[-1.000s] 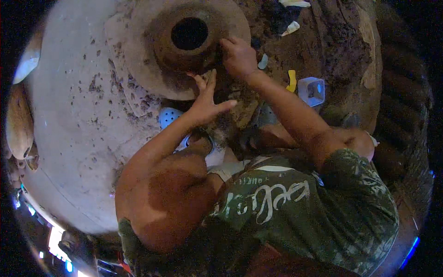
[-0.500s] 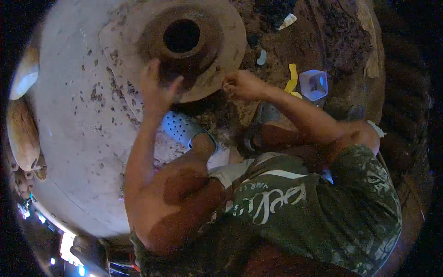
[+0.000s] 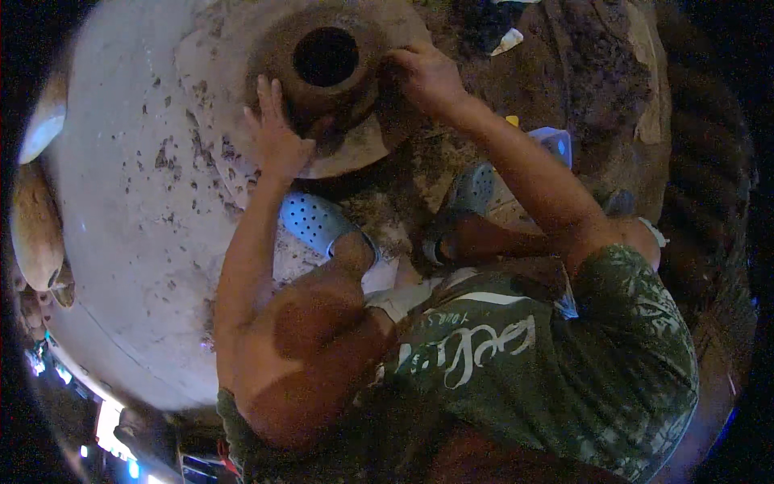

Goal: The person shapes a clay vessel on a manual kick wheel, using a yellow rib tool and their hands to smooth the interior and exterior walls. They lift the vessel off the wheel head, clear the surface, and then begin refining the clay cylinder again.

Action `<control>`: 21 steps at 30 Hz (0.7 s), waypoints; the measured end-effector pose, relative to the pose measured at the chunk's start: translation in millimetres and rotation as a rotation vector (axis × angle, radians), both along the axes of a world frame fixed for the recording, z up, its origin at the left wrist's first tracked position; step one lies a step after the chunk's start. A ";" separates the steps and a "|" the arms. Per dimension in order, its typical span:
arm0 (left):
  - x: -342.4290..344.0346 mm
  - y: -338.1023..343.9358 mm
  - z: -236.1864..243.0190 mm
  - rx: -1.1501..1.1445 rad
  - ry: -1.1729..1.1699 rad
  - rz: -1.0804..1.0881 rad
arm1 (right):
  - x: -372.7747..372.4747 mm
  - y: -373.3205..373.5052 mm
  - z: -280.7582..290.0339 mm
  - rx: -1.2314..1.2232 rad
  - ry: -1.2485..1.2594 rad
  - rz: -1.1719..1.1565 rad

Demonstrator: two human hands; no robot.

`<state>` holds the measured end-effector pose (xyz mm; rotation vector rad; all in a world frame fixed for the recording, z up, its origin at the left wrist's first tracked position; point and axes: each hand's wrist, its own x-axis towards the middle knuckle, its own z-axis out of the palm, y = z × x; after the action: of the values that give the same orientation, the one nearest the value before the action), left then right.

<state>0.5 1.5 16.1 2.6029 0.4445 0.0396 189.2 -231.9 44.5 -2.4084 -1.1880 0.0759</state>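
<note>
A dark brown clay pot with a round open mouth stands on a pale round disc, at the top of the view. My left hand lies along the pot's near left side, fingers spread and thumb apart, holding nothing. On the pot's right side is my right hand, its fingers curled in and pinched together against or close to the wall. Whatever may be between those fingertips is hidden.
Blue perforated clogs are on my feet below the disc. Right of my right forearm stands a small translucent tub, beside a bit of yellow. A whitish scrap lies farther off. Long rounded brown vessels line the far left.
My right hand has moved up and inward from the disc's edge to the pot's right side. My left hand has shifted slightly and stays by the pot. My right forearm now covers most of the yellow piece.
</note>
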 end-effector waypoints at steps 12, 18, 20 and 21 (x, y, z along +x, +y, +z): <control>-19.9 -88.3 -14.5 -0.660 0.250 0.133 | -11.2 8.6 -16.3 -0.035 -0.117 -0.031; -9.6 -91.0 28.9 -1.191 0.208 -0.034 | -6.3 18.9 -7.3 -0.044 -0.049 -0.056; -12.0 -83.7 37.9 -1.267 0.200 -0.089 | -7.6 22.1 -7.4 -0.068 -0.067 -0.053; -12.8 -80.8 42.0 -1.305 0.197 -0.117 | -8.5 23.4 -7.4 -0.080 -0.075 -0.052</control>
<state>-12.2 -79.3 58.1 1.3346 0.2356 -0.4093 180.7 -208.4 37.1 -2.5307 -1.1755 0.0173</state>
